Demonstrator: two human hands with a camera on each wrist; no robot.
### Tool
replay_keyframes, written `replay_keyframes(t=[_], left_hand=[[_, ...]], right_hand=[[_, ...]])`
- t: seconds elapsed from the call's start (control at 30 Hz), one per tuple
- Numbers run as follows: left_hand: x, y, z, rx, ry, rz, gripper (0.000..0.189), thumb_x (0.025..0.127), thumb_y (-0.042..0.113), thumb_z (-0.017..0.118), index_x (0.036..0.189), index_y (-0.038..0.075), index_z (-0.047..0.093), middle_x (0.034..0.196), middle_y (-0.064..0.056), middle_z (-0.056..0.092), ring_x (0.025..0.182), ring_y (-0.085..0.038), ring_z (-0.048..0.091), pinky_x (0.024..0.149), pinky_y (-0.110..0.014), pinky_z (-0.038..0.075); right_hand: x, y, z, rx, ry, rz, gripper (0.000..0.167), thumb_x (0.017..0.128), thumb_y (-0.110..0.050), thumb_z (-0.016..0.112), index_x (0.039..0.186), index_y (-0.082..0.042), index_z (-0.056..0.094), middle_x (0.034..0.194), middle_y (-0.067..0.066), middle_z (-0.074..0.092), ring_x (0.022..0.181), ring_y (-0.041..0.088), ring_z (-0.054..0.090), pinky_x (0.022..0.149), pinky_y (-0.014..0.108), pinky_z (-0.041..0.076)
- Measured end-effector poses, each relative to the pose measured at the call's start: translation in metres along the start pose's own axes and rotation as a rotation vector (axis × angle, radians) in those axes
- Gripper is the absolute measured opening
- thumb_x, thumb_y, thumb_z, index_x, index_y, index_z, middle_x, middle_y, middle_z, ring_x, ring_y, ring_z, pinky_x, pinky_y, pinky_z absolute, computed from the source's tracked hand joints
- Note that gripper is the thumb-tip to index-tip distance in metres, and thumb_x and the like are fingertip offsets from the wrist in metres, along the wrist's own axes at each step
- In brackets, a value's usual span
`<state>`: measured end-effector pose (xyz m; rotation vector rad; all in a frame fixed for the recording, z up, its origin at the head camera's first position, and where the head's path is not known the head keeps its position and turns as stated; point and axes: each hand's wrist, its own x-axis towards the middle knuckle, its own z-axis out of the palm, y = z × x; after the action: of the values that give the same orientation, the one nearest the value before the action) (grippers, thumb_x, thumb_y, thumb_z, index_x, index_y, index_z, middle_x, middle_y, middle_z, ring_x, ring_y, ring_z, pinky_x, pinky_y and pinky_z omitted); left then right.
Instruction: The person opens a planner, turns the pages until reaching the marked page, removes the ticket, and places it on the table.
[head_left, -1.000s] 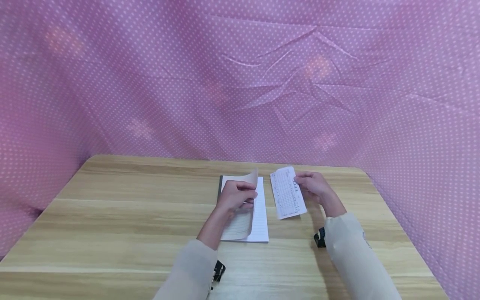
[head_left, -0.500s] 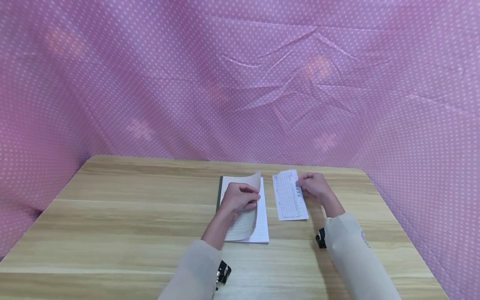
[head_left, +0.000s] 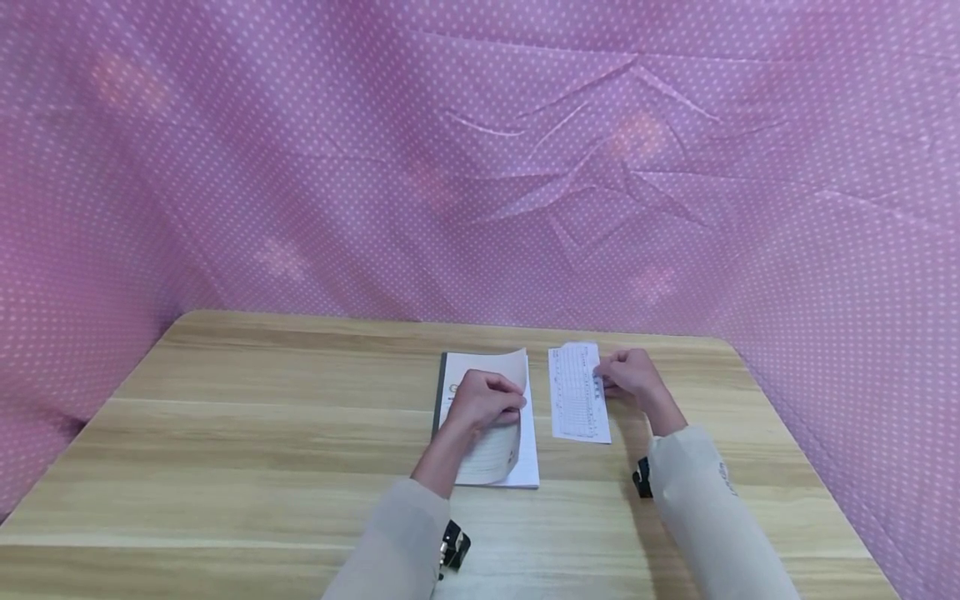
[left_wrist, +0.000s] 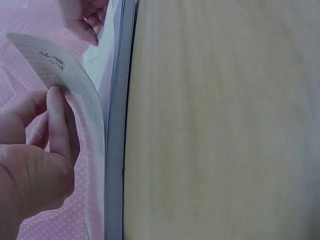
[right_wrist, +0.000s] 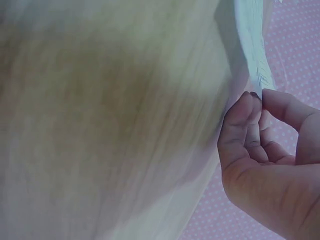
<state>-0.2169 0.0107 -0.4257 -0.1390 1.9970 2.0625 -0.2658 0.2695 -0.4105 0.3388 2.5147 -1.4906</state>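
Observation:
A notebook [head_left: 529,458] with a dark spine lies on the wooden table, its white cover [head_left: 480,362] curled up along the right side. My left hand [head_left: 482,402] pinches the lifted edge of the cover; handwriting [left_wrist: 52,60] shows on its lined inner side in the left wrist view. To the right of the notebook is a printed paper slip [head_left: 577,400] with a table of small print. My right hand [head_left: 632,373] pinches the slip's right edge between thumb and fingers, as the right wrist view shows the paper [right_wrist: 254,50] at the fingertips.
Black wrist cameras stick out by the left sleeve [head_left: 393,537] and the right sleeve [head_left: 708,500]. The wooden table [head_left: 247,433] reaches back to a pink dotted curtain [head_left: 480,167], which hangs around three sides.
My left hand has moved slightly right and nearer, bringing the cover over so that more of its front shows. The slip has come down flatter, with my right hand still holding its edge.

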Motion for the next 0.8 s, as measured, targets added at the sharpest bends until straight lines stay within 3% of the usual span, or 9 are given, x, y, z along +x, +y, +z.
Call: replay_keyframes(t=[0.17, 0.63, 0.8], left_hand=[[0.001, -0.002, 0.003, 0.017, 0.004, -0.022, 0.009, 0.078, -0.008, 0.078, 0.087, -0.005, 0.076, 0.087, -0.012, 0.071, 0.067, -0.013, 0.067, 0.064, -0.025, 0.06], [0.005, -0.007, 0.005, 0.08, -0.02, -0.035, 0.013, 0.079, -0.007, 0.078, 0.092, -0.004, 0.077, 0.088, -0.011, 0.072, 0.071, -0.016, 0.071, 0.067, -0.026, 0.061], [0.004, -0.006, 0.008, 0.163, -0.015, -0.014, 0.012, 0.077, -0.008, 0.078, 0.088, -0.003, 0.077, 0.084, -0.01, 0.071, 0.066, -0.014, 0.07, 0.064, -0.024, 0.06]], right_hand=[[0.0, 0.002, -0.001, -0.031, 0.001, 0.005, 0.026, 0.095, -0.005, 0.063, 0.114, 0.012, 0.064, 0.087, 0.011, 0.065, 0.073, 0.015, 0.061, 0.068, 0.025, 0.059], [0.005, 0.012, 0.001, -0.104, 0.023, 0.004, 0.024, 0.094, -0.005, 0.064, 0.113, 0.01, 0.067, 0.087, 0.01, 0.065, 0.071, 0.014, 0.061, 0.063, 0.024, 0.058], [0.008, 0.014, 0.001, -0.146, 0.043, 0.007, 0.023, 0.092, -0.006, 0.066, 0.11, 0.008, 0.069, 0.09, 0.012, 0.067, 0.073, 0.015, 0.062, 0.064, 0.024, 0.058]])
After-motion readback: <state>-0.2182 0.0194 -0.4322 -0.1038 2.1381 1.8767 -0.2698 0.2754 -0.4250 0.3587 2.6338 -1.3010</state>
